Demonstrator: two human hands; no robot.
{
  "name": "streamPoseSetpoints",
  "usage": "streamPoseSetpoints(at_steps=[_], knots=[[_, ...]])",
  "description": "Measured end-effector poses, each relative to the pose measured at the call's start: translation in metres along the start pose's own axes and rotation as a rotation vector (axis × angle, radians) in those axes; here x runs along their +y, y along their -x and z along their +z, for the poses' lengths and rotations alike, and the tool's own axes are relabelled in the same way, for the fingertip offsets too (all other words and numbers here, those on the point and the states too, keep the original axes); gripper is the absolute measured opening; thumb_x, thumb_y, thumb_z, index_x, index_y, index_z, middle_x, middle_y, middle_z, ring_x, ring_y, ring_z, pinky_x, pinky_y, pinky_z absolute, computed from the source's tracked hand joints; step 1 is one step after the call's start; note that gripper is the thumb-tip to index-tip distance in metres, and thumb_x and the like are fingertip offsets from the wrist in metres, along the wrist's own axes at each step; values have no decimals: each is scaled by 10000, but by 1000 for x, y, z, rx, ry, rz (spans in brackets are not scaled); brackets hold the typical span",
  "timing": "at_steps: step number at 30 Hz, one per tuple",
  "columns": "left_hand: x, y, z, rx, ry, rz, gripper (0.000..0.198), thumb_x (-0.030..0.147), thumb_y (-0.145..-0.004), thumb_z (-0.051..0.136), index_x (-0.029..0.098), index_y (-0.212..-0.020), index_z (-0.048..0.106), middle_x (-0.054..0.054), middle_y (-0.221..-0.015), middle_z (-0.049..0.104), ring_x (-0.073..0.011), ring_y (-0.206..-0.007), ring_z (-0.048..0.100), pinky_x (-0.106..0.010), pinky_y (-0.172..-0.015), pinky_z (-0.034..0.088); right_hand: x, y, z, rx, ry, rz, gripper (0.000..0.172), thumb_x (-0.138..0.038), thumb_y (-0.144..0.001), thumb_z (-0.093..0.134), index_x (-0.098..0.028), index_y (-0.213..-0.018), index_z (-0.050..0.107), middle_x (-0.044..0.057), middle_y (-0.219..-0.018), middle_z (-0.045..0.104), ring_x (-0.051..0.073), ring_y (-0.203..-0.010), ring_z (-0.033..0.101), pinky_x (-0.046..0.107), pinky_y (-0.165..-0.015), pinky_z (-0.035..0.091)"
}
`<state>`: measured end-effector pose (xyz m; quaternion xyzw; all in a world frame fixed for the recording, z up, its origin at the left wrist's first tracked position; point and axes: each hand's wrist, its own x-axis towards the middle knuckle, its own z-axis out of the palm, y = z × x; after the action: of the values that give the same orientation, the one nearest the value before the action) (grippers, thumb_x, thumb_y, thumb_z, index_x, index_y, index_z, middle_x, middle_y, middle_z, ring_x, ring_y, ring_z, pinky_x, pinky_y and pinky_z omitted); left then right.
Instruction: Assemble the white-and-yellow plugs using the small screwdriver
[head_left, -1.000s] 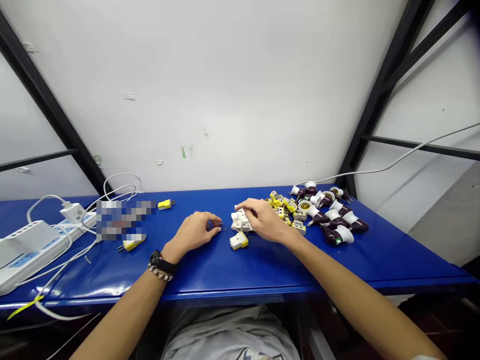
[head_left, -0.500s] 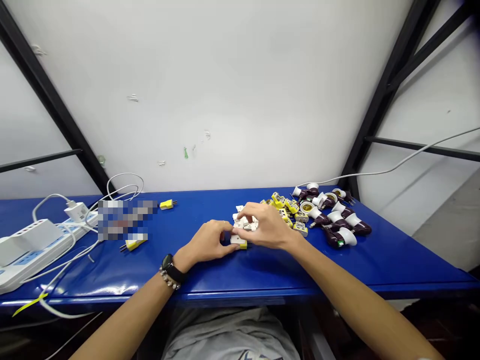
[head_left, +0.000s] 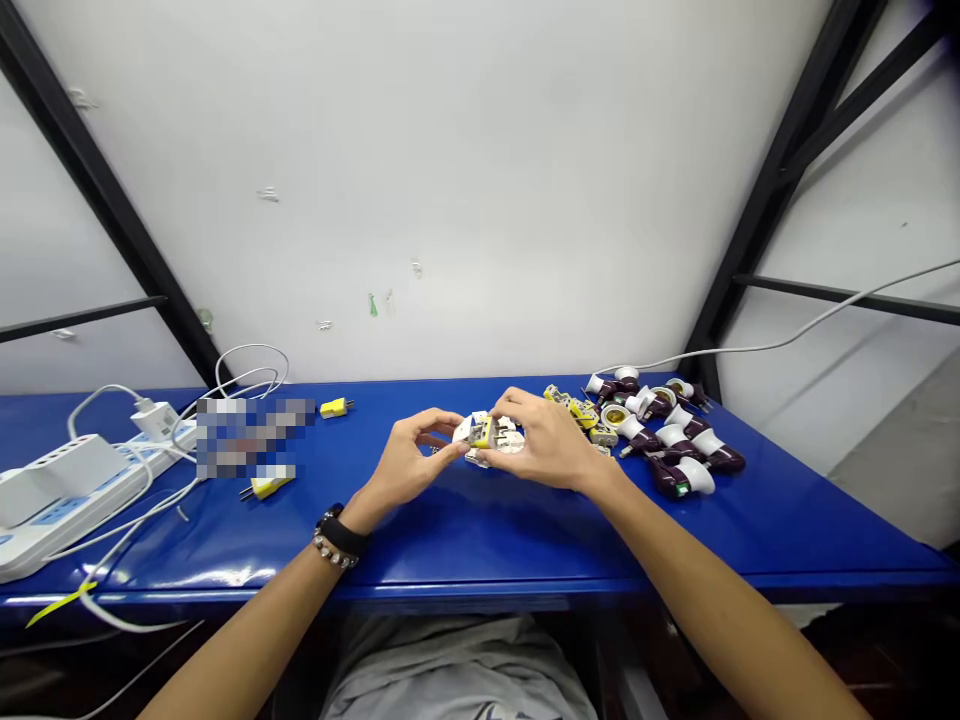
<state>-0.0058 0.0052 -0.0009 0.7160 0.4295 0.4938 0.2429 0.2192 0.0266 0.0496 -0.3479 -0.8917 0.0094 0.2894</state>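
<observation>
In front of me, a yellow and white plug adapter (head_left: 481, 434) is held up between both hands, tilted so that part of its inside shows. Thumb and fingers of my left hand (head_left: 409, 458) close on its left end, where a white part shows. From the right, my right hand (head_left: 551, 442) pinches the same adapter with its fingertips. White plastic pieces (head_left: 513, 440) lie just behind it, partly hidden by my fingers. Several yellow adapter bodies (head_left: 583, 412) are heaped beyond my right hand, some of them covered by it.
Dark purple and white lamp holders (head_left: 679, 440) are piled on the right of the blue table (head_left: 300, 550). At left lie a power strip (head_left: 45, 540) with white cables, a yellow-white plug (head_left: 271, 484) and a yellow plug (head_left: 336, 408). A white wall (head_left: 480, 200) rises behind.
The adapter was lying on the table by my left thumb; now it is lifted and turned between both hands. My right hand has come down onto it, and my left hand has risen slightly.
</observation>
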Motion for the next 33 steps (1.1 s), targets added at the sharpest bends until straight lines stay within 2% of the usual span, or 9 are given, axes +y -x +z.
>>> streamPoseSetpoints(at_steps=[3, 6, 9, 11, 14, 17, 24, 28, 33], knots=[[-2, -4, 2, 117, -157, 4, 284, 378, -825, 736, 187, -1034, 720, -49, -957, 727, -168, -801, 654, -276, -698, 541, 11, -2, -17, 100, 154, 156, 300, -447, -794, 714, -207, -975, 716, 58, -993, 670, 187, -754, 628, 283, -627, 382], [-7, -4, 10, -11, -311, 47, 271, 340, -835, 732, 216, -1076, 725, -48, -1011, 730, -172, -809, 650, -297, -734, 530, 31, 0, -30, 42, 308, 290, 298, -420, -769, 708, -197, -966, 728, 73, -922, 669, 210, -742, 631, 291, -593, 367], [-12, -2, 21, -151, -447, 109, 304, 279, -884, 666, 247, -1185, 695, -62, -1139, 714, -214, -959, 658, -351, -867, 528, 50, 4, -40, -113, 265, 336, 357, -389, -703, 750, -216, -1015, 733, 67, -979, 702, 237, -832, 657, 291, -635, 402], [-13, 0, 27, -183, -545, 145, 349, 253, -896, 639, 265, -1244, 666, -66, -1229, 682, -245, -1080, 630, -382, -938, 508, 59, 7, -45, -183, 209, 389, 409, -385, -657, 780, -229, -1033, 736, 57, -976, 722, 236, -829, 666, 286, -631, 413], [-14, 1, 28, -198, -646, 161, 356, 256, -907, 624, 270, -1261, 653, -68, -1283, 649, -260, -1113, 613, -398, -943, 497, 63, 9, -53, -229, 195, 453, 343, -386, -648, 774, -239, -957, 750, 42, -910, 730, 229, -781, 669, 284, -597, 401], [-13, 2, 26, -187, -710, 169, 374, 271, -909, 623, 267, -1283, 637, -80, -1279, 640, -265, -1079, 616, -405, -905, 493, 63, 10, -56, -225, 223, 470, 291, -377, -649, 760, -236, -903, 735, 43, -893, 726, 230, -776, 665, 282, -579, 382], [-7, 5, 27, -234, -764, 226, 462, 245, -867, 664, 288, -1323, 602, -93, -1324, 604, -269, -1091, 598, -399, -899, 468, 57, 7, -44, -236, 221, 408, 362, -381, -642, 780, -240, -964, 696, 44, -935, 720, 234, -809, 657, 289, -612, 390], [-8, 1, 7, -198, -796, 179, 548, 318, -842, 687, 293, -1375, 563, -98, -1345, 590, -294, -1150, 577, -422, -941, 457, 53, 7, -41, -217, 206, 393, 376, -403, -650, 789, -230, -973, 705, 59, -956, 720, 254, -836, 665, 299, -633, 414], [-40, -19, -66, -59, -1045, -116, 521, 424, -922, 521, 221, -1401, 545, -145, -1365, 590, -352, -1209, 554, -496, -990, 449, 51, 4, -41, 7, 55, 356, 313, -367, -865, 600, -179, -1102, 681, 97, -1040, 714, 249, -911, 657, 340, -764, 477]])
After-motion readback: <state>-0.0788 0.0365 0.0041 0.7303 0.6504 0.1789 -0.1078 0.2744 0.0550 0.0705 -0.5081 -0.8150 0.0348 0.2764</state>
